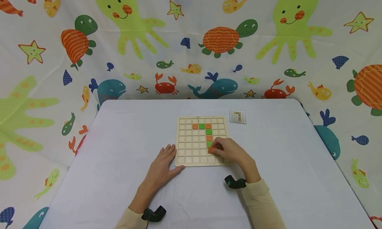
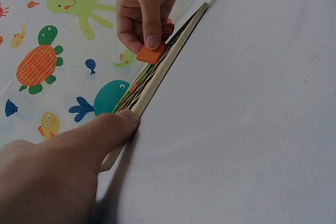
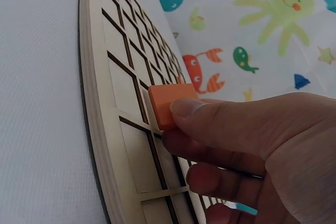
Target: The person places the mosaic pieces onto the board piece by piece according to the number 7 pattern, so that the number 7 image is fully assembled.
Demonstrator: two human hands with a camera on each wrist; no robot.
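A wooden grid board (image 1: 191,152) lies on the white table, with several orange and green square tiles in its cells. They form a row of an orange, a green (image 1: 202,126) and an orange tile (image 1: 195,126), and a column runs down from the row's right end. Between thumb and fingers my right hand (image 1: 231,151) pinches an orange tile (image 3: 170,100), tilted over a cell at the column's lower end. My left hand (image 1: 162,166) rests at the board's left front corner, fingers extended along the side and thumb (image 2: 123,121) against the front edge.
A small card (image 1: 237,116) printed with a grid and a coloured pattern lies beyond the board's right back corner. Black wrist cameras (image 1: 153,214) sit on both wrists. Behind the table hangs a curtain (image 1: 179,33) with sea animals.
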